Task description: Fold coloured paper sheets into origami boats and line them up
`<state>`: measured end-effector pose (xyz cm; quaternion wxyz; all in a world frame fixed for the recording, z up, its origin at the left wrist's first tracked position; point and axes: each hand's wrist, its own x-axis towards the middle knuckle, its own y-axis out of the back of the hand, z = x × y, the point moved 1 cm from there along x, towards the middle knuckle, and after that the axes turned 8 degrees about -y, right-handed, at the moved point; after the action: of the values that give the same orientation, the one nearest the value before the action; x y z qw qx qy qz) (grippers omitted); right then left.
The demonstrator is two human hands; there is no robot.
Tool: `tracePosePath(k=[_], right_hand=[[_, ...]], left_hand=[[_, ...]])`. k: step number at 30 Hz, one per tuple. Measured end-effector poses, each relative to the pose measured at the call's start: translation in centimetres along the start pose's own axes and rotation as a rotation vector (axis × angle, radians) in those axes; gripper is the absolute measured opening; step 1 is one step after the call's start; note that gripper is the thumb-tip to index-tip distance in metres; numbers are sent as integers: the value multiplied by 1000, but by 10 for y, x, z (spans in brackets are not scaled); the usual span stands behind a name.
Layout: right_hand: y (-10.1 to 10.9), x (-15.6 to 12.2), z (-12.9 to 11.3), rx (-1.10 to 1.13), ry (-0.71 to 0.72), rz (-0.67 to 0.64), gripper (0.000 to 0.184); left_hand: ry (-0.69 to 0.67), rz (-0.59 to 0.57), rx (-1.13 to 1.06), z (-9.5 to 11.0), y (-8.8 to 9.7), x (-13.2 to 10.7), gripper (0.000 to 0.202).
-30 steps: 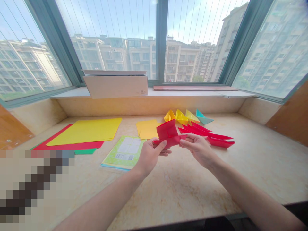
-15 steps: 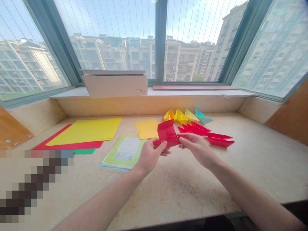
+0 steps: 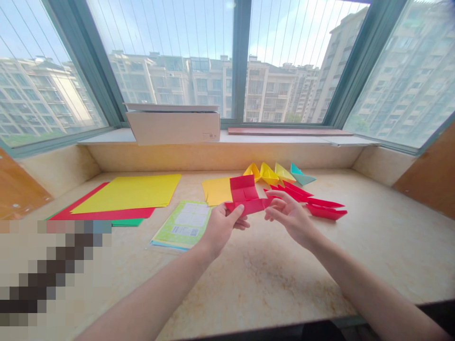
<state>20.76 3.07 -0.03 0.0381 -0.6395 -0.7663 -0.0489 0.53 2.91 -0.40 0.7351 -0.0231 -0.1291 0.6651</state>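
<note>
My left hand (image 3: 221, 228) pinches the left end of a partly folded red paper (image 3: 245, 195), thumb on top, holding it above the stone sill. My right hand (image 3: 289, 217) grips the paper's right end with curled fingers. One square flap of the paper stands upright between my hands. Just behind my right hand lie several finished red folded boats (image 3: 320, 204). Farther back sit yellow folded boats (image 3: 267, 173) and a teal one (image 3: 300, 175).
A stack of yellow, red and green sheets (image 3: 126, 194) lies at the left. A small yellow sheet (image 3: 216, 190) and a green printed paper pack (image 3: 183, 224) lie near my left hand. A cardboard box (image 3: 174, 125) rests on the window ledge.
The red paper's flap has swung more upright and both hands have risen slightly. My right fingers have shifted along the paper's right end.
</note>
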Motion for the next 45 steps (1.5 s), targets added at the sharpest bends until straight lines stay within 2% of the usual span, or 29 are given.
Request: tracePosePath(k=[3,7,13,16,20,24,32,37,45], right_hand=[[-1,0,3,-38,-4,10,36],[-5,-1,10,-60,-2,-19,31],[-15,-2,21,-29,76,-69,31],[-17,-2,23,-53,114,-84,25],[-16,-3,22,-85,136,-77,22],[-12,-3,22,-217,116,-40,20],[-14,-4,13,-336,81,-121,16],[-16,-4,15,-293,14,-133,17],[-15,-2,14,-181,-53,-196,32]], left_hand=[[-15,1,-34,0,1,1,27],[-11,13,-99,2,0,1,30],[71,-152,-134,5,-7,-6,37],[66,-192,-109,3,-8,-7,33],[45,-177,-61,1,-7,-5,29],[39,-171,-42,0,-6,-5,29],[18,-191,44,-3,-3,-3,27],[20,-182,78,-6,-4,-2,22],[-20,-151,68,-6,-7,-2,17]])
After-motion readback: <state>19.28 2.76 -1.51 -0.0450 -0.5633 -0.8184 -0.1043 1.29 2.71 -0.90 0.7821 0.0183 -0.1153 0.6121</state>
